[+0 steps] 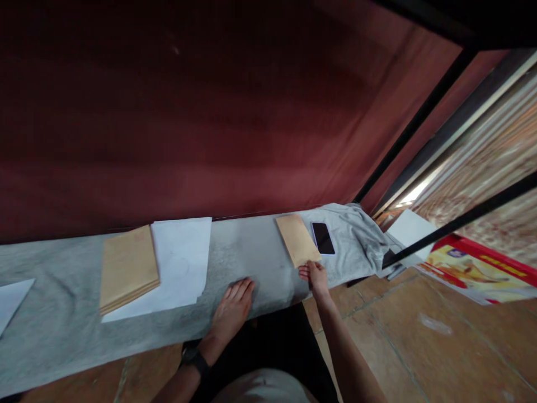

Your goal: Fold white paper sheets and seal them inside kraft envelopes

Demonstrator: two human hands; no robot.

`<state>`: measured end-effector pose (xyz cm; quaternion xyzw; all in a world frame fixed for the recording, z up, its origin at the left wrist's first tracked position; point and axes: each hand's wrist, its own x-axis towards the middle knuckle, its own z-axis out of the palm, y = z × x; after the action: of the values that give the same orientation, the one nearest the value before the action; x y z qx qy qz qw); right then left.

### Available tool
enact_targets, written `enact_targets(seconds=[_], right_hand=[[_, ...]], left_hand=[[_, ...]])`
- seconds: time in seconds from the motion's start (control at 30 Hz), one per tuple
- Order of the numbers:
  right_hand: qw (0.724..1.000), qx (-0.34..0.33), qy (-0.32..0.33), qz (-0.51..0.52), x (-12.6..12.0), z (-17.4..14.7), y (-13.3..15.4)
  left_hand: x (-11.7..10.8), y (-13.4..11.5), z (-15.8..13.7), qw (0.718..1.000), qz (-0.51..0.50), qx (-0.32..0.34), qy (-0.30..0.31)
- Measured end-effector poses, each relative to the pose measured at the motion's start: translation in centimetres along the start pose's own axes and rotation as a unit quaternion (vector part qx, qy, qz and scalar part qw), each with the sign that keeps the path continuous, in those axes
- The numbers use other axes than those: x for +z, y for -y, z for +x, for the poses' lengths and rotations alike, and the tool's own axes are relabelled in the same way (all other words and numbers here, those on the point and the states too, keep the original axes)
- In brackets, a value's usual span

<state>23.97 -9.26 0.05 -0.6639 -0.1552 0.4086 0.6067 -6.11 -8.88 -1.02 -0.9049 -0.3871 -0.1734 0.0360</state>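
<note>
My left hand [235,302] lies flat on the grey cloth near the front edge, fingers stretched out and holding nothing. At the near end of a single brown paper envelope [297,239], my right hand [314,275] has its thumb and fingers closed on the edge. That envelope appears to rest on the cloth, just left of a dark-screened phone [323,238]. Further left is a stack of several brown envelopes [129,266], partly covering white paper sheets [182,257].
Grey cloth [251,240] covers the long narrow table, bunched at its right end. Another white sheet [12,299] is at the far left. A dark red panel [210,140] rises behind. Black metal bars [419,120] and a red-and-yellow box [478,268] stand right.
</note>
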Motion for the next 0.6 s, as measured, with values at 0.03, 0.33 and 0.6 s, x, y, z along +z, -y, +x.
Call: enact_targets(seconds=[0.03, 0.33, 0.6], right_hand=[[1.000, -0.003, 0.002, -0.004, 0.0, 0.0, 0.0], [0.998, -0.039, 0.017, -0.037, -0.2, -0.7, -0.8], [0.987, -0.114, 0.015, -0.110, -0.3, -1.8, -1.4]], left_hand=[[0.0, -0.1, 0.0, 1.000, -0.004, -0.003, 0.001], [-1.5, -0.6, -0.3, 0.994, -0.025, -0.099, -0.023], [-2.7, 5.1, -3.9, 0.965, 0.067, -0.233, -0.097]])
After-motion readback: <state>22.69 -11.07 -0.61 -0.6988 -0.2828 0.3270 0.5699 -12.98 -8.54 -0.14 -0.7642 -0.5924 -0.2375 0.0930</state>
